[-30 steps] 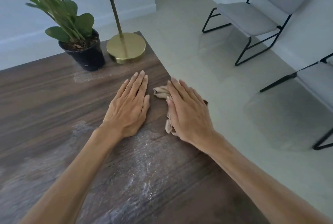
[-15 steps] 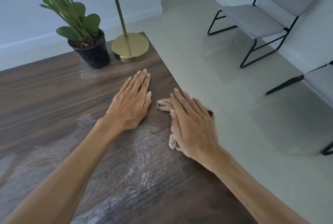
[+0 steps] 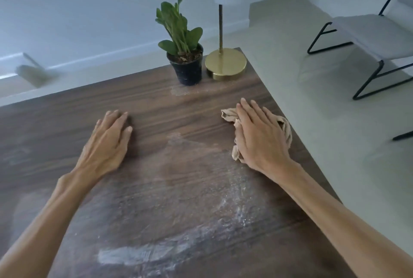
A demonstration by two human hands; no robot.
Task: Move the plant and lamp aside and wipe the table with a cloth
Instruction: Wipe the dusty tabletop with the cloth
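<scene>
Two bare hands rest on a dark wood-grain table (image 3: 67,110) smeared with pale, chalky streaks. Right hand (image 3: 260,136) lies flat, fingers together, pressing a crumpled beige cloth (image 3: 229,115) near the table's right edge. Left hand (image 3: 107,143) lies flat, holding nothing. At the table's far corner, a leafy plant (image 3: 181,31) in a black pot stands just beside a lamp (image 3: 225,64) with a round brass base.
</scene>
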